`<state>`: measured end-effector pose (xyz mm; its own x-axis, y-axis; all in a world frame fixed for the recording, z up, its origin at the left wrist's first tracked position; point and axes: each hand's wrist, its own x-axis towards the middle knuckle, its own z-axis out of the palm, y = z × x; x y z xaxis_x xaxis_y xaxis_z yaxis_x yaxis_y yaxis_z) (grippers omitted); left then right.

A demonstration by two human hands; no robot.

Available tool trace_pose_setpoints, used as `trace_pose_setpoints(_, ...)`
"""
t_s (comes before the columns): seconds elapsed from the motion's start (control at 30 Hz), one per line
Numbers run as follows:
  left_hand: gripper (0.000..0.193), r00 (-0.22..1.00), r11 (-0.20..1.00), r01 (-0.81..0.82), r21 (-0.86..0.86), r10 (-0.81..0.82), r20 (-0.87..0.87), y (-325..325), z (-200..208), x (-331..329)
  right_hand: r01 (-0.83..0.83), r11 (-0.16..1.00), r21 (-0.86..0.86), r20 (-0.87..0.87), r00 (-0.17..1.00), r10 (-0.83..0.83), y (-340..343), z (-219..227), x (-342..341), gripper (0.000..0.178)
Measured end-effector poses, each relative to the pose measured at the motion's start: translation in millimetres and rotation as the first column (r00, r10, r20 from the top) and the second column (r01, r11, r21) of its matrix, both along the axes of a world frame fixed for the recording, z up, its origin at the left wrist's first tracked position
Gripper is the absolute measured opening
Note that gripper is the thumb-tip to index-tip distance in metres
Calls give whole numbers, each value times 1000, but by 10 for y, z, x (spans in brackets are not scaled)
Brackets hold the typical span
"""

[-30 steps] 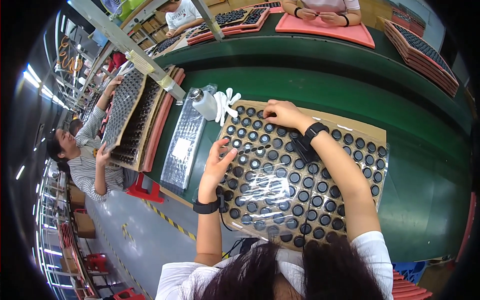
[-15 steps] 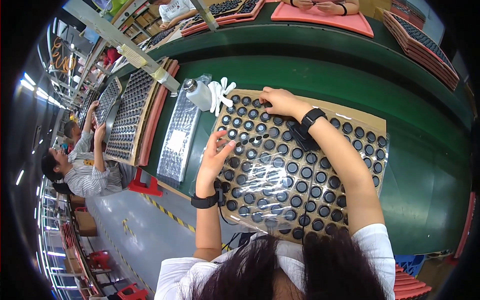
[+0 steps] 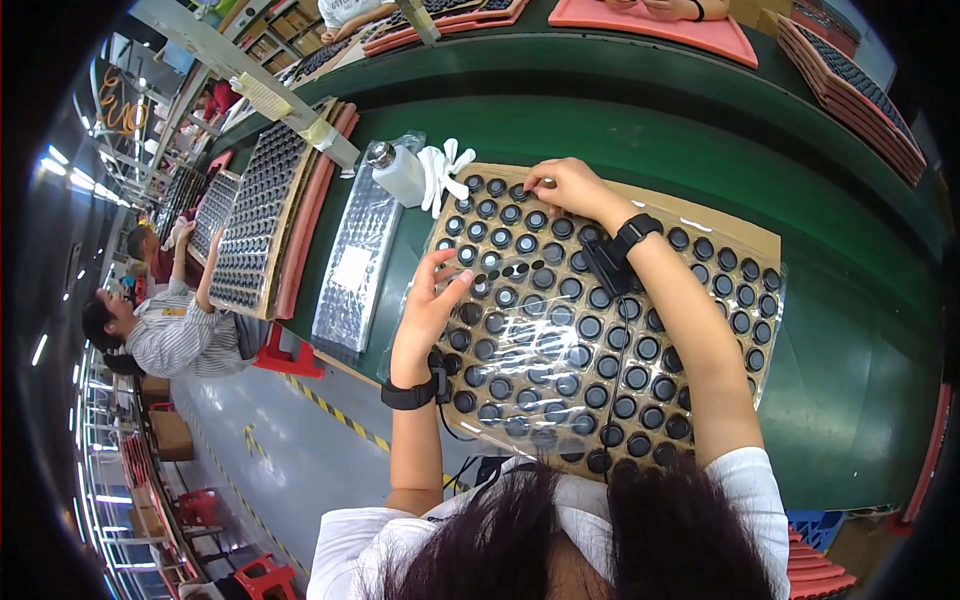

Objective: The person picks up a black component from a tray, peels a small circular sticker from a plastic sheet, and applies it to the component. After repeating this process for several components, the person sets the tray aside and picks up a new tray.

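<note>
A tray (image 3: 650, 190) of black round caps (image 3: 570, 290) in rows lies before me on the green bench. Over its left part is a glossy clear plastic sheet (image 3: 545, 345) with a short row of small black ovals (image 3: 516, 270). My left hand (image 3: 425, 310) grips this sheet near its left side, thumb and fingers curved around it. At the far edge of the tray, my right hand (image 3: 572, 190) has its fingertips pinched together beside a cap in the back row. Whatever is between them is too small to make out. Several caps nearby show pale tops.
Behind the tray's left corner stand a white bottle (image 3: 398, 175) and white gloves (image 3: 442, 175). A wrapped clear pack (image 3: 355, 275) lies left of them. Stacked cap trays (image 3: 265, 220) and a co-worker in stripes (image 3: 185, 325) are further left. A pink tray (image 3: 660, 30) sits across the bench.
My right hand has shifted slightly, its fingertips now drawn together nearer the far edge. My left hand stays with the sheet. The co-worker at left has lowered the tray they held up.
</note>
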<state>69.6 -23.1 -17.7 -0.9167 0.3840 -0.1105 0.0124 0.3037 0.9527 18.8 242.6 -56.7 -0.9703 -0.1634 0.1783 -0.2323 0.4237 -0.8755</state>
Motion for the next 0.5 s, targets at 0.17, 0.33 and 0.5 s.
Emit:
trace_pose_setpoints(0.17,40,1000,1000,9,6,-8,-20,-11,-27,-15,69,996,-59,-7,998,-69,-5,-15,-4,12)
trace_pose_setpoints(0.33,40,999,1000,13,1,-13,-36,15,-22,11,170,978,119,-224,965,-140,13,-69,3,15)
trace_pose_setpoints(0.5,39,997,999,21,-40,-24,-71,40,7,34,191,957,220,-292,948,-122,-8,-147,-79,20)
